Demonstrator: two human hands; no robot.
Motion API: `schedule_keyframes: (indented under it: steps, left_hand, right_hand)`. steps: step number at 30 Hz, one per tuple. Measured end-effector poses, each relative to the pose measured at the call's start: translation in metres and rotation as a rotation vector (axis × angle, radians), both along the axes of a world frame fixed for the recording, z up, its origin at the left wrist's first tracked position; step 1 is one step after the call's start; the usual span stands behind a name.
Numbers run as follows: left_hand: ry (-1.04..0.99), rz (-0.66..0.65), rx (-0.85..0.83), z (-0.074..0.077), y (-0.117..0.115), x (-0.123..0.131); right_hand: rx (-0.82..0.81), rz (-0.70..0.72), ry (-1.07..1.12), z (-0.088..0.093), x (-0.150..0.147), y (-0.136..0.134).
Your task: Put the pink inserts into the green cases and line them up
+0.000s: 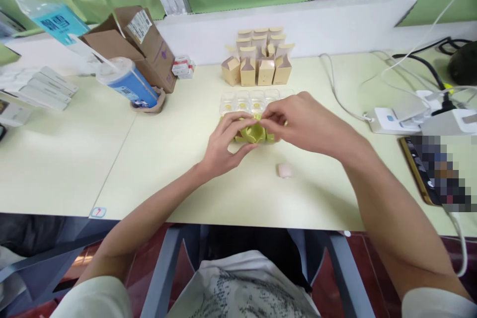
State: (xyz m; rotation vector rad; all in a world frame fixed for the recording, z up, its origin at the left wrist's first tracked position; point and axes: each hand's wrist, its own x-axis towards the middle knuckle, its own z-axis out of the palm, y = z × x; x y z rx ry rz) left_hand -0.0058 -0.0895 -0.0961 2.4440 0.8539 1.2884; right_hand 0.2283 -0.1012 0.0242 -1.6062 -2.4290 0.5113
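A round yellow-green piece [254, 133] is held between my two hands above the near part of a clear plastic tray [243, 95]. My left hand [228, 145] curves round its left side, thumb at the bottom and fingers at the top. At its upper right edge, my right hand [294, 118] is closed in a pinch; whatever lies between those fingertips is too small to name. Yellow marks show in the tray's clear cups, and more green parts are partly covered by my hands. A small pale pink block [284, 170] rests on the table just below my right hand.
Several open small cartons [266, 70] stand behind the tray. At the left are a blue cup [136, 87], a brown cardboard box [151, 52] and white boxes [40, 87]. A power strip [389, 120] with cables and a phone [421, 171] lie at the right.
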Motion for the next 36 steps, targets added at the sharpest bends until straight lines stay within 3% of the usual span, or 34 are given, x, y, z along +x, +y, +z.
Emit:
schedule_keyframes:
  steps: [3, 6, 8, 11, 15, 18, 22, 26, 36]
  left_hand:
    - [-0.121, 0.057, -0.035, -0.013, -0.006, -0.005]
    - [-0.203, 0.090, -0.039, -0.027, -0.015, -0.002]
    - [-0.211, 0.114, -0.045, -0.035, -0.021, 0.003]
    - [-0.219, 0.097, -0.016, -0.042, -0.031, 0.010]
    - [-0.216, 0.011, 0.022, -0.045, -0.036, 0.014]
    - [-0.208, -0.009, 0.045, -0.046, -0.035, 0.015]
    - [-0.216, 0.003, 0.066, -0.046, -0.031, 0.014]
    - [-0.189, -0.009, 0.079, -0.048, -0.030, 0.012]
    - [-0.155, -0.012, 0.065, -0.045, -0.030, 0.012]
  right_hand:
    - [-0.021, -0.050, -0.098, -0.024, 0.016, -0.017]
    - [-0.147, -0.050, -0.178, -0.063, 0.033, -0.045]
    - [-0.198, -0.014, -0.060, -0.087, 0.037, -0.065]
    - [-0.097, -0.096, 0.274, -0.106, 0.031, -0.085]
    - [0.068, -0.204, 0.905, -0.103, 0.010, -0.088]
    - [0.094, -0.280, 1.109, -0.101, -0.010, -0.082]
    - [0.138, -0.385, 1.069, -0.108, -0.026, -0.080]
    - [0.105, -0.345, 0.932, -0.112, -0.026, -0.083]
    - [0.043, -0.378, 0.906, -0.103, -0.022, -0.081]
